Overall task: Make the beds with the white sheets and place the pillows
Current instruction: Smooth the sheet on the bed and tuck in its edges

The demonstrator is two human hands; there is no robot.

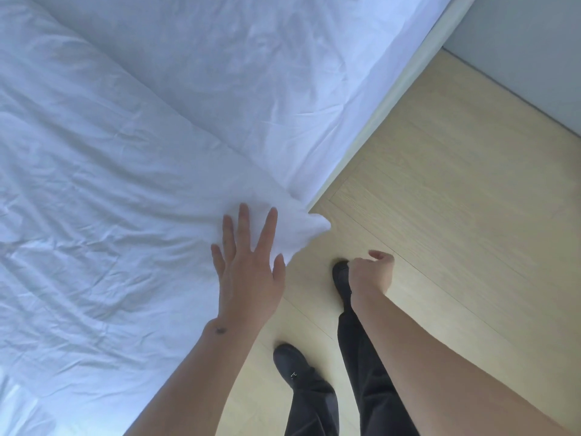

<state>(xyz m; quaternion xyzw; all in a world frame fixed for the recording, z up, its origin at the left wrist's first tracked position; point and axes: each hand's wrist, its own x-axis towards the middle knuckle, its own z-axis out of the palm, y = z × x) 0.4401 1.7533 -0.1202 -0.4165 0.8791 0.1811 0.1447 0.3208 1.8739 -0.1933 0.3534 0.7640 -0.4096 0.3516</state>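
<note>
A white duvet (103,190) lies wrinkled across the left of the bed, over a smoother white sheet (251,73) that covers the mattress. One duvet corner (306,226) hangs off the bed's edge above the floor. My left hand (248,265) lies flat with spread fingers on the duvet just beside that corner. My right hand (374,272) hovers over the floor to the right, its fingers loosely curled and holding nothing. No pillow is in view.
The bed's pale frame edge (386,99) runs diagonally from the upper right down to the corner. Light wooden floor (456,199) fills the right side, with a grey wall (534,51) beyond. My dark-trousered legs and black shoes (290,361) stand close to the bed.
</note>
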